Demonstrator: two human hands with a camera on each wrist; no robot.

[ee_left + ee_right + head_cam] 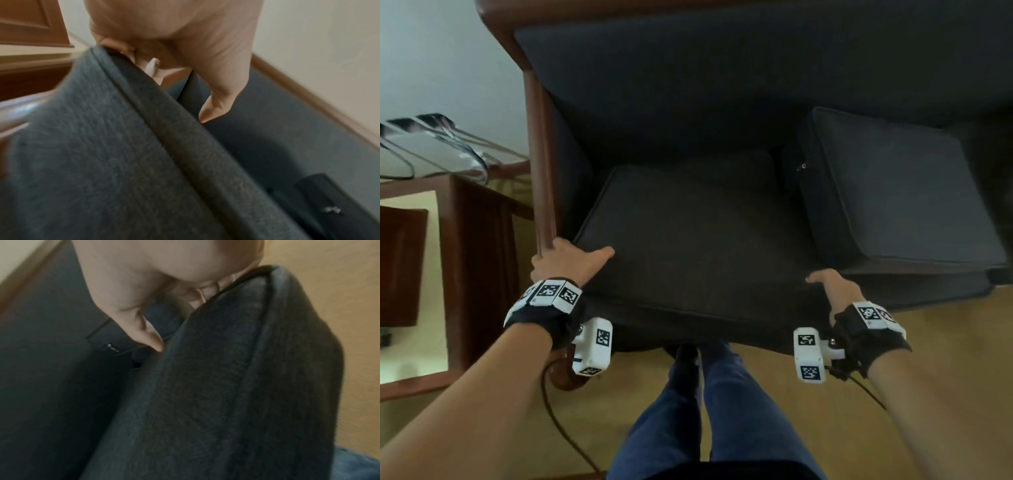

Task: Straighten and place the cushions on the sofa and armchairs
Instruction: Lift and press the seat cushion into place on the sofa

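side table: dark wood side table [472, 260] at far left, beside the sofa; glass top with blurred reflections.
wooden arm: sofa's wooden arm [539, 164] runs down the left edge of the seat, its front end just behind the left hand.
left hand: left hand [566, 262] grasps the front-left corner of the seat cushion; thumb lies on top of it, fingers wrapped under the edge. Left wrist view shows the same, thumb [216, 104] over the piped seam.
seat cushion: dark grey seat cushion [688, 240] on the left seat of the sofa, front edge at or just past the seat front, held at both front corners. Whether it is lifted I can't tell.
sofa: dark blue sofa [722, 78], back cushion upright behind the seat.
right hand: right hand [837, 287] grips the front-right corner, thumb on top, fingers curled under the edge; confirmed in right wrist view.
second cushion: second cushion [900, 195] on the right seat, tilted, its zip side facing left, just beside the held one.
floor: tan floor [791, 394]; person's legs in blue trousers at centre bottom.
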